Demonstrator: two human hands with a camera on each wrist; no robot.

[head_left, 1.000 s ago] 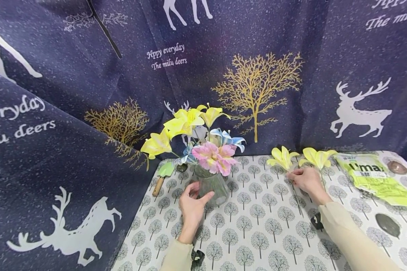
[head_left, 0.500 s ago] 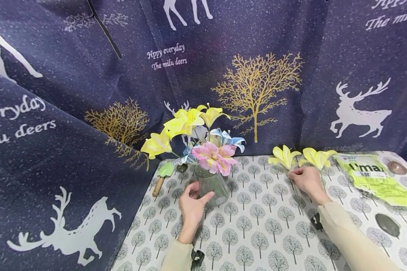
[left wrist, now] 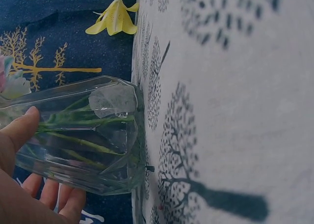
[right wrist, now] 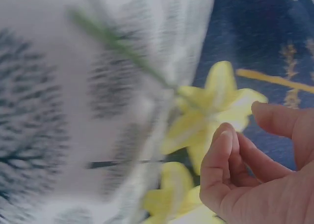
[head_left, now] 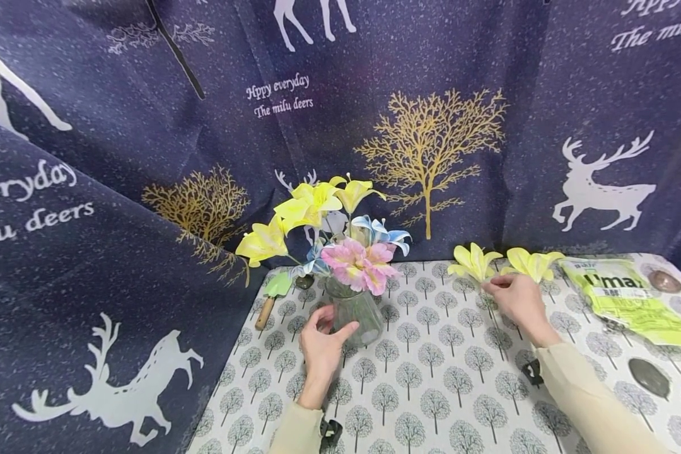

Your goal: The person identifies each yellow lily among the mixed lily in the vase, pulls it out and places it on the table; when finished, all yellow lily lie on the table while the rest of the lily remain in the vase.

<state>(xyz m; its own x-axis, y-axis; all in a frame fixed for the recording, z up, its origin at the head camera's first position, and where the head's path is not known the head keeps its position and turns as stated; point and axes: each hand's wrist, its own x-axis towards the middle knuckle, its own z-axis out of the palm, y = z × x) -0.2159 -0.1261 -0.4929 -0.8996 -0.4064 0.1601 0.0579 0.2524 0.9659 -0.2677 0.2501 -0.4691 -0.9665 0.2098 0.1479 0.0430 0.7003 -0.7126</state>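
Observation:
My left hand (head_left: 320, 350) holds the clear glass vase (head_left: 360, 318), thumb on the near side and fingers on the other. Yellow lilies (head_left: 312, 205), blue flowers (head_left: 380, 232) and a pink flower (head_left: 359, 263) stand in it. In the left wrist view, green stems (left wrist: 83, 123) show through the faceted glass. My right hand (head_left: 516, 302) is at the base of a yellow lily (head_left: 473, 261) lying on the table. The right wrist view shows a gap between its thumb (right wrist: 274, 118) and bent fingers, with lily petals behind. A second yellow lily (head_left: 532, 263) lies just to the right.
A bright green bag (head_left: 630, 302) lies at the right, near a brown stone (head_left: 665, 280) and a dark stone (head_left: 649, 377). A small trowel (head_left: 265, 312) lies left of the vase. A dark blue deer-print curtain (head_left: 459, 63) hangs behind the tree-patterned tablecloth (head_left: 408, 403).
The nearer lily shifted slightly right with my right hand, then a little back left. My right hand has since shifted slightly right. My left hand and the vase have stayed still.

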